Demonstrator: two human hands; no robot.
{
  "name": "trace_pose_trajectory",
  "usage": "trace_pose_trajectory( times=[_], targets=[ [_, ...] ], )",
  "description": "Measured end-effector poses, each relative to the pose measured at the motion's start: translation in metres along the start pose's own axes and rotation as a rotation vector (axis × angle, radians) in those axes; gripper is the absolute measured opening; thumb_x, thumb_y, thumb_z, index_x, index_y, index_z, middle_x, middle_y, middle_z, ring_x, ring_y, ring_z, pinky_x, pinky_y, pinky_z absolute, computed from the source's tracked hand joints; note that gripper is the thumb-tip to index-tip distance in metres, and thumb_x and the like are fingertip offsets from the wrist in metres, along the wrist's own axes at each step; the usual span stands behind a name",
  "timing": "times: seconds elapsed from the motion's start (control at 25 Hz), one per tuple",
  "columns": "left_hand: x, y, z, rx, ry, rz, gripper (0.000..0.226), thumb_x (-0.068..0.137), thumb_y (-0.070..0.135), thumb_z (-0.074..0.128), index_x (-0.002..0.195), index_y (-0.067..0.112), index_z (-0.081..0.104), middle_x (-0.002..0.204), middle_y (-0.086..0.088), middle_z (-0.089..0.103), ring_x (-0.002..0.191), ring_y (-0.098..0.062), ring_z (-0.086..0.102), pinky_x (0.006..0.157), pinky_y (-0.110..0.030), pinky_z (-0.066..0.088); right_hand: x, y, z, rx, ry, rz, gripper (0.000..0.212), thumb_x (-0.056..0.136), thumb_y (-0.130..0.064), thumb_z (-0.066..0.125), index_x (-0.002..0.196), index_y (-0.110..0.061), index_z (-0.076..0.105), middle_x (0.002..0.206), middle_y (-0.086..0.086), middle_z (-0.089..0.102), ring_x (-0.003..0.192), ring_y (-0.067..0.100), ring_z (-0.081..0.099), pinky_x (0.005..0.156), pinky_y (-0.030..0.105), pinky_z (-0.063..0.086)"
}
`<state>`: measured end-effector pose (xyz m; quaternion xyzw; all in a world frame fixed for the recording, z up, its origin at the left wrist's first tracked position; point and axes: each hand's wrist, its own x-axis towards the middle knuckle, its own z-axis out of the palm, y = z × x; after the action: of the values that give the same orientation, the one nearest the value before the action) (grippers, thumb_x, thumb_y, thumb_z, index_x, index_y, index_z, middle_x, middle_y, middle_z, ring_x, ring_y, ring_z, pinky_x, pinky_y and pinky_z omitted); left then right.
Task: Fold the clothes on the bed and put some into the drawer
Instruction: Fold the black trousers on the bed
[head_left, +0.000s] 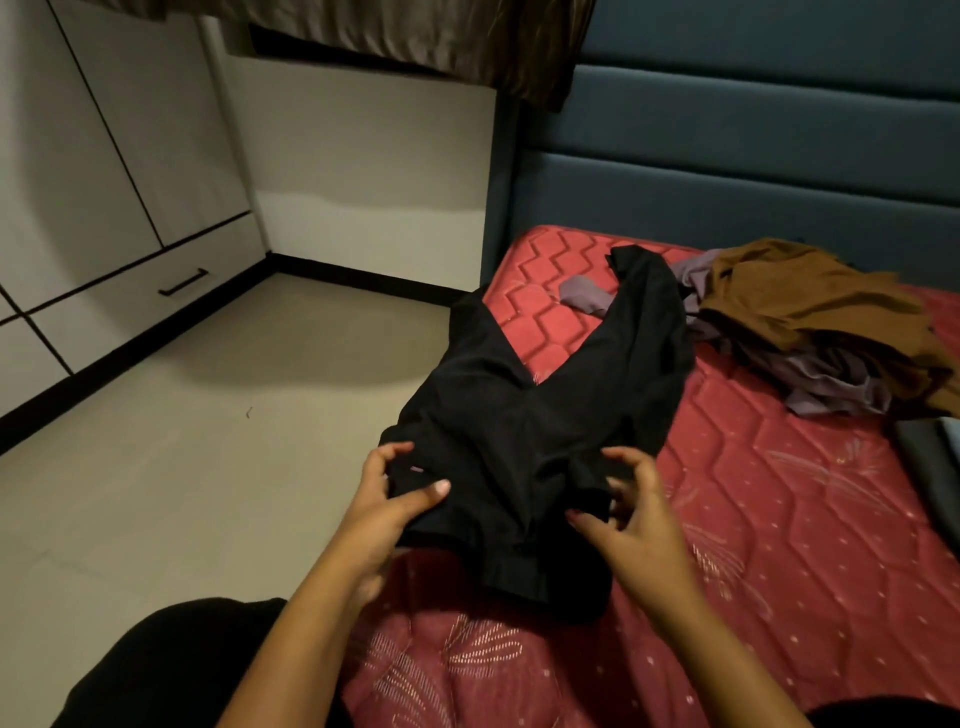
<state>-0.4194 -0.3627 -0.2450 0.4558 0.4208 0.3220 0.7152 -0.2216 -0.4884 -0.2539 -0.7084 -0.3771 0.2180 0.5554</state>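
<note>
At centre frame, black trousers (519, 431) lie flat on the red quilted mattress (779, 519), waistband toward the bottom of the frame and both legs spread in a V toward the top. The left hand (384, 514) grasps the left end of the waistband, thumb on top of the fabric. The right hand (639, 525) grasps the right end with curled fingers. At upper right, a brown garment (805, 301) lies on a purple-grey garment (831, 384) in a loose pile, touching the right trouser leg. At left of frame, a white drawer (130, 301) with a black handle (183, 283) is closed.
</note>
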Motion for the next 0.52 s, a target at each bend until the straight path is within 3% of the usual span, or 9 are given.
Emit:
trace_pose_trajectory(
  times=[0.12, 0.28, 0.4, 0.52],
  targets=[
    [0.001, -0.006, 0.024, -0.035, -0.046, 0.129, 0.069, 0.076, -0.010, 0.069, 0.123, 0.035, 0.043, 0.108, -0.002, 0.070, 0.099, -0.020, 0.068, 0.075, -0.031, 0.057, -0.006, 0.010, 0.029, 0.025, 0.010, -0.080, 0.043, 0.070, -0.020, 0.065, 0.108, -0.035, 0.054, 0.104, -0.017, 0.064, 0.104, 0.006, 0.061, 0.090, 0.020, 0.045],
    [-0.002, -0.019, 0.051, -0.043, 0.050, 0.271, 0.051, 0.086, -0.011, 0.058, 0.120, 0.027, 0.049, 0.106, -0.005, 0.071, 0.100, -0.017, 0.066, 0.080, -0.022, 0.053, -0.005, 0.010, 0.037, -0.020, 0.006, -0.157, 0.048, 0.074, -0.012, 0.059, 0.119, -0.029, 0.054, 0.113, -0.022, 0.061, 0.112, 0.001, 0.057, 0.097, 0.020, 0.042],
    [-0.001, -0.022, 0.055, 0.157, 0.048, 0.454, 0.047, 0.087, -0.008, 0.049, 0.117, 0.028, 0.058, 0.117, 0.009, 0.064, 0.113, -0.008, 0.059, 0.094, -0.020, 0.046, -0.003, 0.015, 0.036, 0.019, -0.026, -0.151, 0.047, 0.076, -0.010, 0.059, 0.119, -0.028, 0.057, 0.116, -0.014, 0.064, 0.113, 0.006, 0.059, 0.099, 0.025, 0.044],
    [-0.004, -0.021, 0.055, 0.335, 0.031, 0.543, 0.048, 0.066, 0.002, 0.041, 0.097, 0.032, 0.061, 0.101, 0.024, 0.063, 0.103, 0.002, 0.058, 0.088, -0.011, 0.041, 0.001, 0.011, 0.030, 0.160, 0.056, -0.140, 0.031, 0.084, -0.006, 0.062, 0.110, -0.022, 0.060, 0.106, -0.004, 0.069, 0.104, 0.010, 0.064, 0.092, 0.026, 0.047]
  ],
)
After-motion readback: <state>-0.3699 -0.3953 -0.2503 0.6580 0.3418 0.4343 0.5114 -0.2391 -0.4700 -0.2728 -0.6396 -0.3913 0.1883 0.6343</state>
